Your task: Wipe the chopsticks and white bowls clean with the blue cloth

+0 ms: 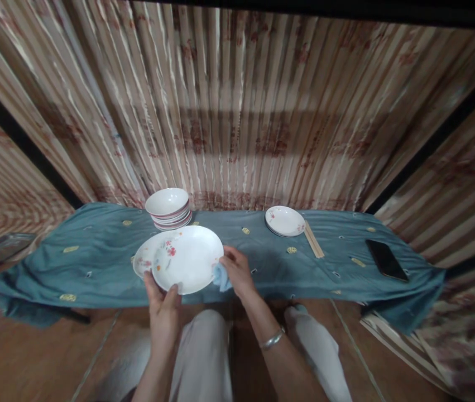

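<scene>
A white plate [195, 259] with red and orange flowers is held up, tilted, over the near edge of the table. My left hand [162, 298] grips its lower left rim, thumb on the face. At the right rim, my right hand [235, 268] is closed on a light blue cloth [221, 277], which touches the plate. Partly hidden behind it is a second flowered plate [143, 258]; whether it rests on the table, I cannot tell. Farther back stands a stack of white bowls [167, 202] with reddish rims.
A teal cloth [245, 262] with yellow pineapples covers the low table. To the right are small flowered plates [286, 220], wooden chopsticks [313, 240] and a black phone [387, 260]. Pleated curtains [237, 111] hang behind, and dark frame bars slant at both sides.
</scene>
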Motion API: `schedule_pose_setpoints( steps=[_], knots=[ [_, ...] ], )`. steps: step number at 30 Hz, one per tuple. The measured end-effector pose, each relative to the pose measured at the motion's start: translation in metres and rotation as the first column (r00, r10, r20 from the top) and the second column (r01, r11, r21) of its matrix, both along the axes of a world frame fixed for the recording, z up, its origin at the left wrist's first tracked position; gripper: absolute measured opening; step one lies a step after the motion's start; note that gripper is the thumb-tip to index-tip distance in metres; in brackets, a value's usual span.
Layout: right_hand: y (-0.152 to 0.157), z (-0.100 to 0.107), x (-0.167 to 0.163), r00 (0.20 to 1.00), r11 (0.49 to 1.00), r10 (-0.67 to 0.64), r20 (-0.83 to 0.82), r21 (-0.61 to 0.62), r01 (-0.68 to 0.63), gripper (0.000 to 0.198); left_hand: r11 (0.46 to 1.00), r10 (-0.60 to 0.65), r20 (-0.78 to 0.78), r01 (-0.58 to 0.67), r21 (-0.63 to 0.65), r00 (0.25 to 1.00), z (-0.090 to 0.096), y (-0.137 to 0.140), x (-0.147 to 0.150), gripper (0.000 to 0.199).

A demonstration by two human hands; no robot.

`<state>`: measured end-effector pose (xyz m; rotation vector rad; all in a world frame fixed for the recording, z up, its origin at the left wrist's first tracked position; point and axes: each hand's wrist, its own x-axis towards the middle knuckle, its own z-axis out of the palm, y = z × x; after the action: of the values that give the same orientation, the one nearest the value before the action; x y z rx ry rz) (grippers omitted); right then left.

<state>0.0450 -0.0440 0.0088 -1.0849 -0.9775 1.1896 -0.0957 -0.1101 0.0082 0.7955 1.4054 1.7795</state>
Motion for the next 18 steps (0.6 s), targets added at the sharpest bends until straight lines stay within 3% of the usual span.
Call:
schedule_pose_setpoints(
  steps=[3, 8, 12, 15, 18],
  knots=[
    [-0.006, -0.005, 0.039, 0.996, 0.998, -0.067, -0.067, -0.009, 0.067, 0.029, 0.994, -0.034, 0.190, 0.053, -0.096, 0.981, 0.006, 0.005, 0.031, 0.073],
    [0.000, -0.019, 0.094, 0.991, 0.991, -0.127, -0.036, -0.040, 0.126, 0.031, 0.955, -0.232, 0.501, 0.294, -0.047, 0.834, 0.012, 0.023, 0.074, 0.036],
    [0.012, -0.030, 0.134, 0.963, 0.974, -0.227, 0.143, 0.022, 0.226, 0.035, 0.915, -0.304, 0.549, 0.399, -0.060, 0.779, 0.008, 0.043, 0.092, 0.020],
    [0.017, -0.035, 0.160, 0.850, 0.914, -0.406, 0.335, 0.133, 0.384, 0.036, 0.905, -0.304, 0.530, 0.413, -0.098, 0.792, 0.000, 0.061, 0.100, 0.012],
    [0.019, -0.040, 0.172, 0.784, 0.887, -0.458, 0.418, 0.157, 0.434, 0.039, 0.873, -0.345, 0.511, 0.468, -0.133, 0.788, -0.010, 0.074, 0.107, 0.012]
  ],
)
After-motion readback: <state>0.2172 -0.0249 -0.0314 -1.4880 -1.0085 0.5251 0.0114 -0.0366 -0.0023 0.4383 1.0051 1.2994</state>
